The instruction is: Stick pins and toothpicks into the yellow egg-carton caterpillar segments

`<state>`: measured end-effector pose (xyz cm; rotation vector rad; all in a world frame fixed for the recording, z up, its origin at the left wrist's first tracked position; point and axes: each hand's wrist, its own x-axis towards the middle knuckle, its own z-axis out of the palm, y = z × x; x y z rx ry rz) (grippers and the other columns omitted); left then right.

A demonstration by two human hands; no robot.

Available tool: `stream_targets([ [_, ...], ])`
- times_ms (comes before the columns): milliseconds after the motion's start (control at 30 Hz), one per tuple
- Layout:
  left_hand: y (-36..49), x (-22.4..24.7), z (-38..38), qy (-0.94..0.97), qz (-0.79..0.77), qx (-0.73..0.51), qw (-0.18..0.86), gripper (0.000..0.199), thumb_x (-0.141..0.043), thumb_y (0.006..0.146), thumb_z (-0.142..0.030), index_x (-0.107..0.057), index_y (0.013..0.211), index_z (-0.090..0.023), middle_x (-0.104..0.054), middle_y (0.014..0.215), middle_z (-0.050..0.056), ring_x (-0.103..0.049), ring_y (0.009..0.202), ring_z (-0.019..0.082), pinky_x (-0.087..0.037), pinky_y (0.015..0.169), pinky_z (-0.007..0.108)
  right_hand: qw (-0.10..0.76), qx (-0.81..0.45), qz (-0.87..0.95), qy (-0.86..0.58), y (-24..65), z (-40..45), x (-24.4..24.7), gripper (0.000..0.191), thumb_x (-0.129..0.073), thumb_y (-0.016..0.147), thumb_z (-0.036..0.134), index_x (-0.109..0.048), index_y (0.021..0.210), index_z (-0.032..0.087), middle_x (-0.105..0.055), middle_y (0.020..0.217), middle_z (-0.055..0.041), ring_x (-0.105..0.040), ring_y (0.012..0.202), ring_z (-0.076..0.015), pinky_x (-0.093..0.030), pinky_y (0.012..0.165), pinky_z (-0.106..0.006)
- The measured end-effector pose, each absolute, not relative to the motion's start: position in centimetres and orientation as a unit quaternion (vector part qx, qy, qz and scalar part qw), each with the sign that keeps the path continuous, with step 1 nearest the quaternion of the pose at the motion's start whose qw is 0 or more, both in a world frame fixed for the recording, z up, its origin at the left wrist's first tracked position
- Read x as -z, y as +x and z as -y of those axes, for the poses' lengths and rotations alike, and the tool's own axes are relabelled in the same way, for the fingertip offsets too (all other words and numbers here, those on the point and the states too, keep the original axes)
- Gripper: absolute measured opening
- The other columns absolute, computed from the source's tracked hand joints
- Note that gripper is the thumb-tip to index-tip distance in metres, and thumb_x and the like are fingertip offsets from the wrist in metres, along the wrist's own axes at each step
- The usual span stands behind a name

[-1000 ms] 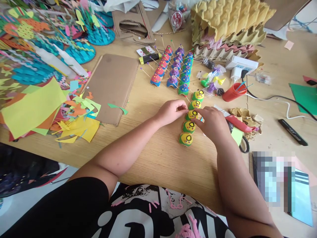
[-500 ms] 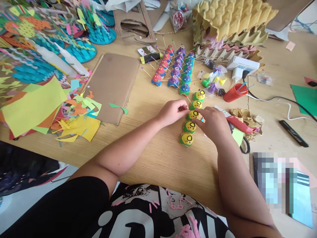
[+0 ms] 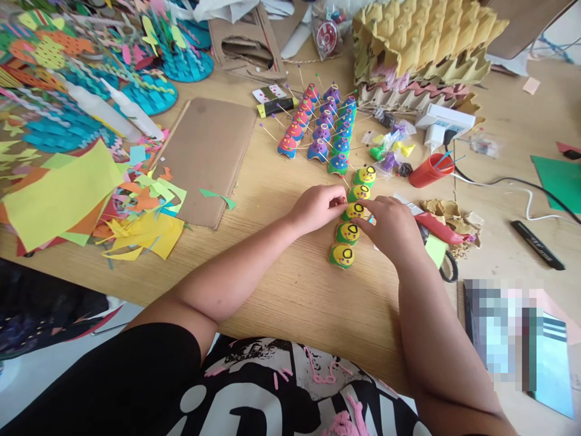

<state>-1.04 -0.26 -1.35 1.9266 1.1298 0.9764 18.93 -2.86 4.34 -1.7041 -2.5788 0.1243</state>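
Note:
A yellow-and-green egg-carton caterpillar [image 3: 347, 233] lies on the wooden table, its bumps bearing black rings and small coloured dots. My right hand [image 3: 390, 227] grips its middle bump from the right, thumb and forefinger against it. On the bump's left side, my left hand [image 3: 320, 209] is closed in a pinch; whatever lies between its fingertips is too small and hidden to name. Beyond the hands stand a red painted strip [image 3: 295, 127], a purple one [image 3: 321, 132] and a blue-green one [image 3: 341, 143], with thin stick legs poking out.
Stacked egg trays [image 3: 426, 36] rise at the back right. A red cup [image 3: 431, 171] and a white power strip [image 3: 449, 118] stand right of the strips. Cardboard [image 3: 206, 157], paper scraps [image 3: 59, 194] and glue bottles [image 3: 131, 109] lie left. A black marker [image 3: 538, 244] is far right.
My left hand has shifted very slightly downward, still pinched at the middle bump. My right hand and the caterpillar stay in place.

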Motion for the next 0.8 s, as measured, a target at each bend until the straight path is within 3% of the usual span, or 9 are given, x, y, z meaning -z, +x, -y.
stream_targets([
  [800,-0.84,2.06,0.19,0.688,-0.449,-0.404,0.402,0.017,-0.074,0.085,-0.022,-0.061,0.076,-0.017,-0.07,0.074,-0.001,-0.06,0.067,0.01,-0.043,0.064,0.023,0.034,-0.049,0.827,-0.559,18.93,2.87,-4.31,0.036,-0.065,0.098,0.04,-0.077,0.125,0.019,-0.076,0.1,-0.0145,-0.068,0.098,-0.032,-0.044,0.079,-0.039],
])
